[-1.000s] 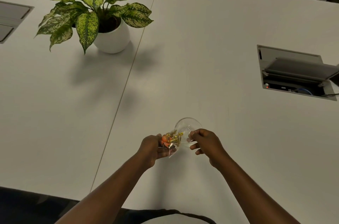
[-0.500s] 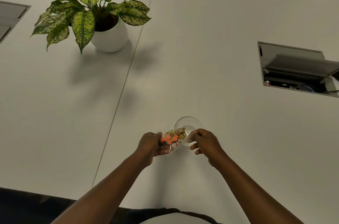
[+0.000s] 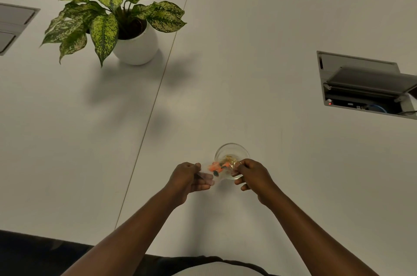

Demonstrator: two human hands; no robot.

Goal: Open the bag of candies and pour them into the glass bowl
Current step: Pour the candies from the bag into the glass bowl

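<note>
Left hand (image 3: 187, 177) grip: clenched on the near end of the clear bag (image 3: 214, 170). Right hand (image 3: 253, 174) grip: pinching the bag's far end over the glass bowl (image 3: 232, 153) on the bench (image 3: 270, 117). Candies (image 3: 217, 166) sit mid-bag, some at the bowl rim.

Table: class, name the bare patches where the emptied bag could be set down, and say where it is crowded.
Free: between potted plant and glass bowl; between bowl and open cable hatch. Crowded: at the bowl, where left hand and right hand hold the candy bag.
</note>
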